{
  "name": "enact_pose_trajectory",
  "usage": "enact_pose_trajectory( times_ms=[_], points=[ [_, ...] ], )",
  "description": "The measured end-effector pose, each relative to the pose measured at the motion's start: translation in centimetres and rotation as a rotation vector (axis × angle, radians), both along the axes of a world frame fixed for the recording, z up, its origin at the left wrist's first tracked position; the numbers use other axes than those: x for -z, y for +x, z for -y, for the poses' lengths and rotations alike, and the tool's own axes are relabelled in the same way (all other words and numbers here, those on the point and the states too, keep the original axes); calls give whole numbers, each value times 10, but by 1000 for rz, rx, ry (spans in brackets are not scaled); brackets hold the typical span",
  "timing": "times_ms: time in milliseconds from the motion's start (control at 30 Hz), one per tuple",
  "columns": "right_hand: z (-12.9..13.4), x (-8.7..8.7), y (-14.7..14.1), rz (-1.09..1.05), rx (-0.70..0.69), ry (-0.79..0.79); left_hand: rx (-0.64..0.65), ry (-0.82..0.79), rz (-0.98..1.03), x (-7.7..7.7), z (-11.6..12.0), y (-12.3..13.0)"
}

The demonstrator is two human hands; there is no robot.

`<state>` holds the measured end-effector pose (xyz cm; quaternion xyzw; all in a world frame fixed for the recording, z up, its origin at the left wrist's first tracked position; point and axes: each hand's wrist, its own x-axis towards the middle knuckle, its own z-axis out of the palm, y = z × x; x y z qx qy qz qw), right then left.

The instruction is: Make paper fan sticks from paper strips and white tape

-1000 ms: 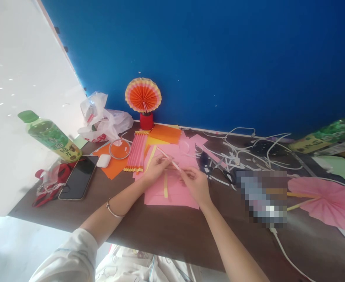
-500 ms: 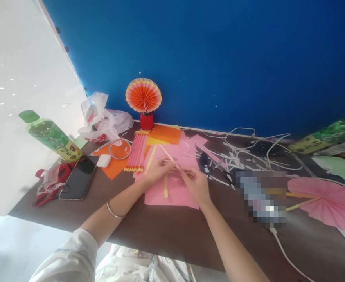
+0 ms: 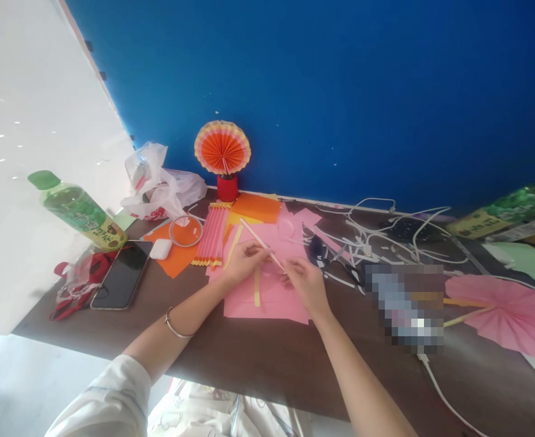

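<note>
Evidently, paper work is occupying the brown tabletop (image 3: 258, 343) in several stages, with a stack of pink sheets (image 3: 286, 306) lying in the midst of it. Well to the right of the pink sheets, a large pink fan (image 3: 517, 315) is lying spread, with yellow sticks (image 3: 467, 316) extending from it, so that piece is looking largely done. Behind the pink sheets, a round orange, pink and yellow fan (image 3: 222, 149) is standing upright above a red holder (image 3: 227, 189), and it too is appearing finished. Along the left side of the pink sheets, a pleated pink piece (image 3: 210, 237) is lying with its yellow-and-orange edges showing; its pleating is looking complete, though no stick is showing on it.

Reaching in from the near side of the pink sheets, the two hands are converging above them, backs turned up. The left hand (image 3: 247, 261) is pinching a pale strip (image 3: 258, 240) around its middle, while the right hand (image 3: 306, 282) is gripping its near end, fingers curling under. The strip is slanting over the pink sheets, pointing toward their back left; attached to nothing visible, it is seeming only partway worked. Two yellow strips (image 3: 257, 288) are lying on the pink sheets, apparently awaiting use.
</note>
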<state>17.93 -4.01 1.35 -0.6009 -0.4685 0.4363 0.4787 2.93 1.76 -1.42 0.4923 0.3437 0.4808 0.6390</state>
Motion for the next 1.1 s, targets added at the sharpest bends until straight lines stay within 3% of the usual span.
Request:
enact_pose_trajectory(
  times_ms=[200,367,567,967,1100],
  points=[
    [3,-2,-1,73,-60,46,-15,0,6,-4,1,-1],
    [3,-1,0,129,-92,111,114,3,-35,-13,8,-1],
    [1,-2,4,136,-36,125,3,21,-90,-10,6,-2],
    [2,-3,1,290,-62,317,125,35,-22,-17,11,-2],
    [3,-3,1,367,-60,365,105,44,-85,-17,13,-3]
  ],
)
